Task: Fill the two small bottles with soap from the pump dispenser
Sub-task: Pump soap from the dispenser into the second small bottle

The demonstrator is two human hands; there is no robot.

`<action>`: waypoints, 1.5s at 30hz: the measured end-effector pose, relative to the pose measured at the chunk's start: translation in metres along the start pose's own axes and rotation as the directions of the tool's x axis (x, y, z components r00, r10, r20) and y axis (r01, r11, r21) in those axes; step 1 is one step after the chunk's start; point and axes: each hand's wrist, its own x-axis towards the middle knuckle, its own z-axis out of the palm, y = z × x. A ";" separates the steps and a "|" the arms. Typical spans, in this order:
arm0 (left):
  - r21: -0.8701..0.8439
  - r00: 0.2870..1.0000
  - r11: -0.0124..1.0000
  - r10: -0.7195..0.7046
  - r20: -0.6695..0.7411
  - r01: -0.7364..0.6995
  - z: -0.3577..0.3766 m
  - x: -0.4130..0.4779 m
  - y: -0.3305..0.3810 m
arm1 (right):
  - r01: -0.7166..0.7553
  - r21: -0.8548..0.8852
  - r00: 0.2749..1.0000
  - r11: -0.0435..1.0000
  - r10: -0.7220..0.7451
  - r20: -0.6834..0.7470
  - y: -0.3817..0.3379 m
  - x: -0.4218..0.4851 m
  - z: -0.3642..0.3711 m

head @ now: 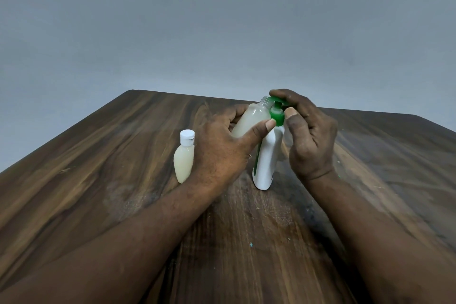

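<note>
A small translucent plastic bottle with an open threaded neck (251, 118) sits just right of the frame's centre, held in the air and tilted: its long axis runs from lower left to upper right, and its uncapped mouth points up and to the right, meeting the spout of the green pump head. Pale, milky soap fills most of its body. The left hand (222, 145) is closed around this bottle, fingers behind it and the thumb across its front, the thumb tip touching the green collar of the pump.

The white plastic pump dispenser with a green pump top (267, 155) stands upright on the desk directly below and beside the tilted bottle, its long axis vertical. A green stripe runs down its left edge; no brand or writing on it can be read from this angle. The right hand (306, 131) curls over the pump head from the right, fingers resting on top of the green pump and the thumb against its collar.

To the left of the left hand, a second small translucent bottle with a white flip cap (184, 155) stands upright on the desk, closed and filled with the same pale soap, bearing no visible label.

All of this rests on a dark brown wood-grain desk (98, 155), which fills the lower half of the frame. A plain grey wall (222, 20) fills the upper half.
</note>
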 end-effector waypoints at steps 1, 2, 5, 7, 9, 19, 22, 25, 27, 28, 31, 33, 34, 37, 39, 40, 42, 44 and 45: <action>0.002 1.000 1.000 -0.001 0.002 0.001 0.000 -0.001 0.000 | 0.004 -0.004 1.000 1.000 -0.004 0.000 0.000 -0.001 0.001; -0.001 1.000 1.000 -0.005 0.007 0.005 0.000 -0.001 -0.001 | 0.009 -0.009 1.000 1.000 -0.009 0.003 0.000 -0.002 0.001; -0.002 1.000 1.000 -0.009 0.017 0.009 0.001 -0.003 -0.002 | 0.011 -0.015 1.000 1.000 -0.011 0.015 0.000 -0.004 0.000; 0.006 1.000 1.000 -0.003 0.011 0.003 0.001 -0.003 -0.002 | 0.016 -0.015 1.000 1.000 -0.015 0.021 0.000 -0.004 -0.002; 0.003 1.000 1.000 0.003 0.007 -0.003 0.001 -0.002 0.000 | 0.025 -0.013 0.999 1.000 -0.024 0.026 0.000 -0.001 -0.003; -0.009 1.000 1.000 -0.010 0.015 0.010 0.001 -0.002 0.000 | 0.031 -0.008 1.000 0.999 -0.031 0.003 0.002 0.000 0.000; -0.004 1.000 1.000 -0.016 0.015 0.016 0.001 -0.004 -0.001 | 0.031 -0.017 0.999 0.999 -0.031 0.015 0.002 -0.003 -0.001; -0.008 1.000 1.000 -0.010 0.015 0.010 0.001 -0.004 0.000 | 0.029 -0.006 0.999 1.000 -0.029 0.025 0.001 -0.003 -0.002; -0.004 1.000 1.000 -0.003 0.013 0.003 0.001 -0.003 0.000 | 0.035 -0.004 0.999 0.999 -0.034 0.026 0.000 -0.001 -0.002; -0.004 1.000 1.000 -0.001 0.011 0.001 0.000 -0.002 0.001 | 0.037 -0.004 0.999 0.999 -0.036 0.025 0.000 0.001 -0.003; -0.015 1.000 1.000 -0.005 0.011 0.006 0.000 0.000 0.002 | 0.034 0.004 0.999 0.999 -0.034 0.023 -0.001 0.002 -0.002; -0.011 1.000 1.000 -0.002 0.018 0.002 0.000 -0.001 0.003 | 0.025 0.016 0.999 1.000 -0.026 0.021 -0.001 0.002 -0.002; -0.008 1.000 1.000 0.000 0.019 0.000 0.000 -0.001 0.003 | 0.026 0.012 0.999 1.000 -0.027 0.017 0.000 0.001 -0.002; -0.014 1.000 1.000 -0.003 0.024 0.003 0.000 -0.003 0.002 | 0.054 -0.040 0.998 0.998 -0.052 0.029 0.001 -0.001 -0.002; -0.008 1.000 1.000 -0.002 0.029 0.002 0.000 -0.003 0.000 | 0.063 -0.054 0.997 0.997 -0.061 0.038 0.002 -0.003 -0.003; -0.007 0.999 1.000 -0.002 0.032 0.002 0.000 -0.003 -0.001 | 0.061 -0.053 0.998 0.997 -0.059 0.038 0.002 -0.003 -0.004; -0.010 0.999 1.000 -0.004 0.032 0.004 0.000 -0.003 -0.001 | 0.055 -0.048 0.998 0.997 -0.053 0.038 0.002 -0.003 -0.004; -0.017 1.000 1.000 -0.006 0.028 0.006 0.000 -0.002 0.000 | 0.051 -0.037 0.998 0.998 -0.049 0.043 0.001 -0.002 -0.004; -0.021 1.000 1.000 -0.007 0.027 0.008 0.000 -0.002 0.001 | 0.052 -0.030 0.998 0.998 -0.050 0.046 0.000 -0.001 -0.004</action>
